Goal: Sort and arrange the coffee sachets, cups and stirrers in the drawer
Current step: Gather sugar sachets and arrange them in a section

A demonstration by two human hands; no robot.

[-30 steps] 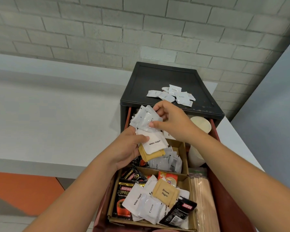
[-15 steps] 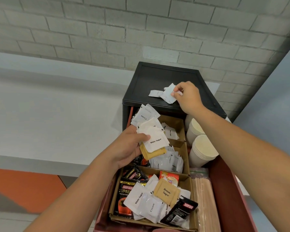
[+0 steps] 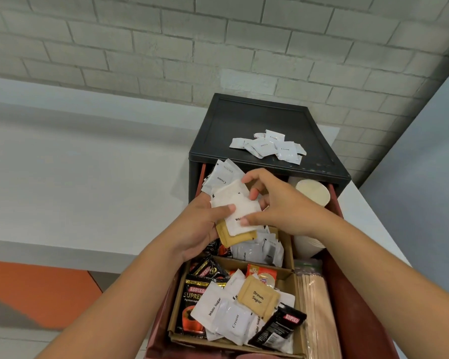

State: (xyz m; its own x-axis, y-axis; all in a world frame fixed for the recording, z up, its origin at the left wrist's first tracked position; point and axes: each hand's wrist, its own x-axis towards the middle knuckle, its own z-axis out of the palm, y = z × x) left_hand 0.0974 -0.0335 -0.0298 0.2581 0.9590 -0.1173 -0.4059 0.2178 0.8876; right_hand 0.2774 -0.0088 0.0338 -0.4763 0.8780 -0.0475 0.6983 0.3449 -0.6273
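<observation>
Left hand [image 3: 199,229] and right hand [image 3: 283,208] grip one sachet bundle [image 3: 227,199].

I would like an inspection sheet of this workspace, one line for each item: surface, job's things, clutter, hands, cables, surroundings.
Surface: black cabinet top carries a loose pile of Cream sachets.
Job's things: open drawer holds mixed sachets in cardboard boxes, cups at the right rear, stirrers along the right side.
Clutter: the near box mixes Kopiko, White Sugar, Brown Sugar and Cream.
Hands: left hand grips the held sachets; right hand pinches the top white one.
Cables: nothing seen.
Surroundings: brick wall behind, white counter to the left.
</observation>
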